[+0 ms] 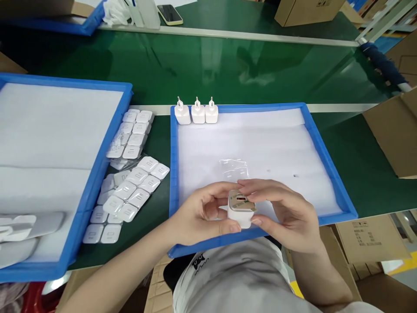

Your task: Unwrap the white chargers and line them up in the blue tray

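A white USB wall charger (241, 209) is held over the front edge of the right blue tray (329, 167), its USB port side facing up. That top face has a shiny, brownish-looking surface. My left hand (205, 213) grips the charger from the left, thumb along its lower side. With thumb and fingertips, my right hand (286, 213) pinches it at the right and along the top edge. Just beyond my fingers a clear plastic piece (233, 168) lies on the tray's white lining. Three white plug chargers (198, 114) stand in the tray's far left corner, prongs up.
Left of the tray, several groups of white rounded-square pieces (138, 184) with slots lie on the green table (156, 237). A second blue tray (112, 143) at far left holds long white parts (35, 226). Cardboard boxes (395, 134) stand at right; a phone (170, 14) lies on the back shelf.
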`<state>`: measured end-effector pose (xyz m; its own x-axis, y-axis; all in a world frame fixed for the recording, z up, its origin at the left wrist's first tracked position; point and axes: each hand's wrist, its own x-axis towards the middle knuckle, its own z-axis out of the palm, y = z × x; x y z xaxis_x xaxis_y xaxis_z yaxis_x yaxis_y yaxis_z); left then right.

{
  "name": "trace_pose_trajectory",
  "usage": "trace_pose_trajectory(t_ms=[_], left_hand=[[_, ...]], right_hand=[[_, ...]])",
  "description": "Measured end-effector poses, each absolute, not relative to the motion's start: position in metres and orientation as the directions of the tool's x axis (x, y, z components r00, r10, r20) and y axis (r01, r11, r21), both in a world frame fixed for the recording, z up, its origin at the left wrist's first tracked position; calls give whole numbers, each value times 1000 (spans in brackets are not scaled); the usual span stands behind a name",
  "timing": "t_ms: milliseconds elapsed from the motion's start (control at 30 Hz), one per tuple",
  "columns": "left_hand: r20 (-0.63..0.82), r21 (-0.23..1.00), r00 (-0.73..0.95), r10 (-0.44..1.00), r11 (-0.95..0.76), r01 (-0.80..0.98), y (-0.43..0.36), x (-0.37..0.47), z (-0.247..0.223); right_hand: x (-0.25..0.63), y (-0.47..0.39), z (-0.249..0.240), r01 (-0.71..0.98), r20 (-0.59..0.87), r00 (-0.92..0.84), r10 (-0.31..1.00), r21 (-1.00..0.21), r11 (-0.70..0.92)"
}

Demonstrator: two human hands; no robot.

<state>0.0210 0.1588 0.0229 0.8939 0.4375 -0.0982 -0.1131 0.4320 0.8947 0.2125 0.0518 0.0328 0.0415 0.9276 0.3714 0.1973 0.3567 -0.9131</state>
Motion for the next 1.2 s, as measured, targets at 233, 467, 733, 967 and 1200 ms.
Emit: trace_pose_trajectory(t_ms=[233,467,733,967,1200], left_hand=[[-178,932,910,375,360,34,161,20,22],[-263,963,893,367,154,220,158,21,34],[-176,983,914,366,13,184,159,20,29],[-84,991,924,373,-66,116,157,19,22],[-62,997,935,349,-31,77,157,21,21]], right_hand=[[201,51,33,468,494,74,866,-784,407],[193,48,39,579,445,-29,895,-722,378],[190,47,42,617,401,-32,915,-713,334],[189,43,45,637,382,-21,924,-708,307],[189,41,51,601,334,38,942,-761,246]])
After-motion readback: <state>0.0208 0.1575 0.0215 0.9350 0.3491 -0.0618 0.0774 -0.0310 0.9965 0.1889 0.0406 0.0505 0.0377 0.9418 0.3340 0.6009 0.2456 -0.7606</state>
